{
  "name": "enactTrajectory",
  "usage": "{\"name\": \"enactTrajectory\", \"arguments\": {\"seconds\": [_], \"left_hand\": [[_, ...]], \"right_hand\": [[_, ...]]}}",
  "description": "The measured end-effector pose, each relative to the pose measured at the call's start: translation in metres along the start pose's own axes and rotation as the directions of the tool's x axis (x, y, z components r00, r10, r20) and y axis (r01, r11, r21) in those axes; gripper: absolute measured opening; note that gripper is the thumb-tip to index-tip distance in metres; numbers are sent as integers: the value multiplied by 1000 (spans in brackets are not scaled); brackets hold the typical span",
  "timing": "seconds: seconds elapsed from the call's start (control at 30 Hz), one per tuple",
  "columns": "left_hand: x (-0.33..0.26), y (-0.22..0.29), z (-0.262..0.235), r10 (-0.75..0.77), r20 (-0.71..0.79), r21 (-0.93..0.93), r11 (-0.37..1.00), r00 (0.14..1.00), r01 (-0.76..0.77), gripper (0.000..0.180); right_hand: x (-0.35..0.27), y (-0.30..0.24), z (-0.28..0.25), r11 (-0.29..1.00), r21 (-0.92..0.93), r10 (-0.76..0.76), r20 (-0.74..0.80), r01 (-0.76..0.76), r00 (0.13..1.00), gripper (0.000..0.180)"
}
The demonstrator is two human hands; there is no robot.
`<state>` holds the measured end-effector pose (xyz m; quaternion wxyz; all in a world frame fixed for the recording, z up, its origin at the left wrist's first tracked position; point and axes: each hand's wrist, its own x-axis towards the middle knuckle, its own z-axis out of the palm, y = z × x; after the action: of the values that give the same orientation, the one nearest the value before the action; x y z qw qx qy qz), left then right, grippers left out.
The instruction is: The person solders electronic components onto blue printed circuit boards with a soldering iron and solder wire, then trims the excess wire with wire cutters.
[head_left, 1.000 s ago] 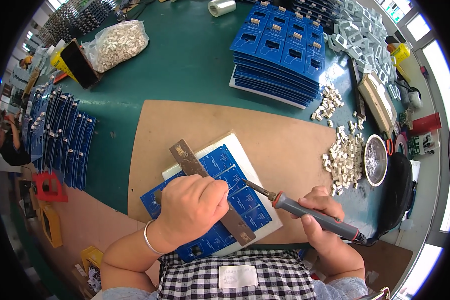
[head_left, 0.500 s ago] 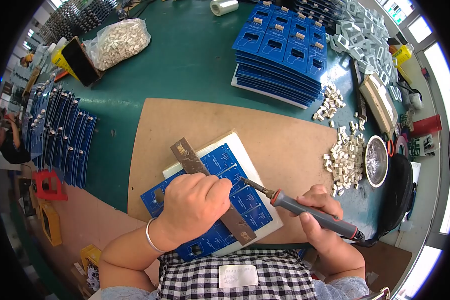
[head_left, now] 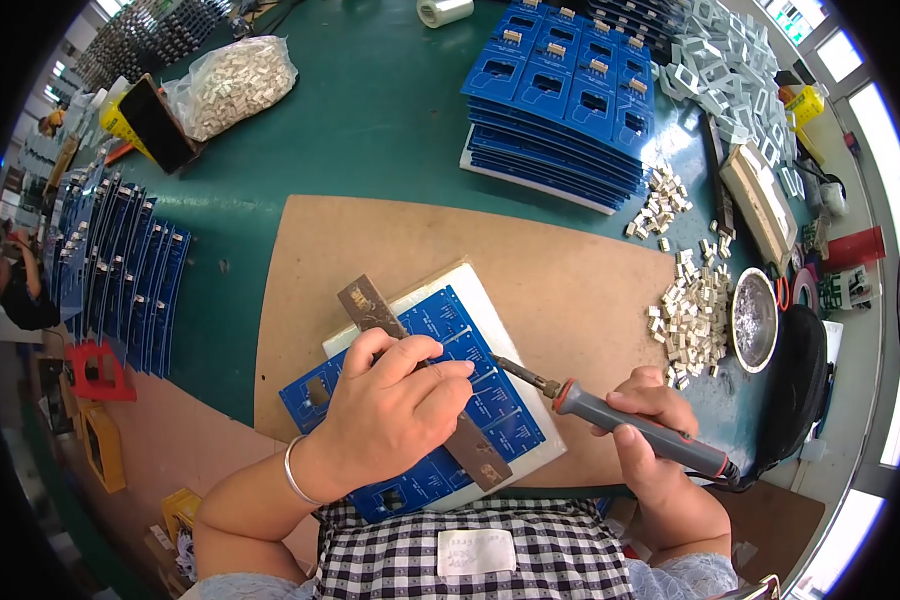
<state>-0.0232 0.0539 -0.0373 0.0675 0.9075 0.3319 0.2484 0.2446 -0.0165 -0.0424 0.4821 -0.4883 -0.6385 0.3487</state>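
Observation:
My right hand [head_left: 652,420] grips a grey soldering iron [head_left: 640,428], its tip pointing left over a blue circuit board panel [head_left: 510,425]. The panel lies at a slant on a white pad [head_left: 495,318]. Across the panel runs a flat brown metal bar [head_left: 372,305]. My left hand [head_left: 395,405] rests over the bar and panel with curled fingers, thumb and forefinger close together near the iron's tip. A thin line like wire shows by those fingers, but what they pinch is mostly hidden. Parts of the bar and board are covered by this hand.
Loose white connectors [head_left: 692,320] lie at right beside a metal bowl [head_left: 753,320]. Stacked blue boards [head_left: 560,90] stand at the back; more boards [head_left: 125,270] stand at left. A connector bag [head_left: 235,88] and a phone [head_left: 160,125] sit back left. A brown mat [head_left: 370,230] covers the worktop.
The soldering iron has shifted slightly right, its tip drawing back from my left fingers. My left forefinger has lifted and straightened somewhat, so the closed hand has loosened. The board and bar stay put.

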Motion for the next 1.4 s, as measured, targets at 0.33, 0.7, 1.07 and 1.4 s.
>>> {"name": "enactTrajectory", "arguments": {"seconds": [0.33,0.7,1.07,1.4], "left_hand": [[0,-1,2,4,72,21,1000,997,-6,11],[3,-2,3,2,68,-10,1000,998,-2,12],[0,-3,4,10,56,-19,1000,998,-9,13],[0,2,2,-19,63,17,1000,998,18,12]], "right_hand": [[5,1,3,999,-38,-20,38,21,999,22],[8,0,5,999,-43,-12,43,14,999,22],[9,-6,-3,1000,-1,20,41,-20,999,20],[10,-4,-2,1000,12,-14,8,14,1000,18]]}}
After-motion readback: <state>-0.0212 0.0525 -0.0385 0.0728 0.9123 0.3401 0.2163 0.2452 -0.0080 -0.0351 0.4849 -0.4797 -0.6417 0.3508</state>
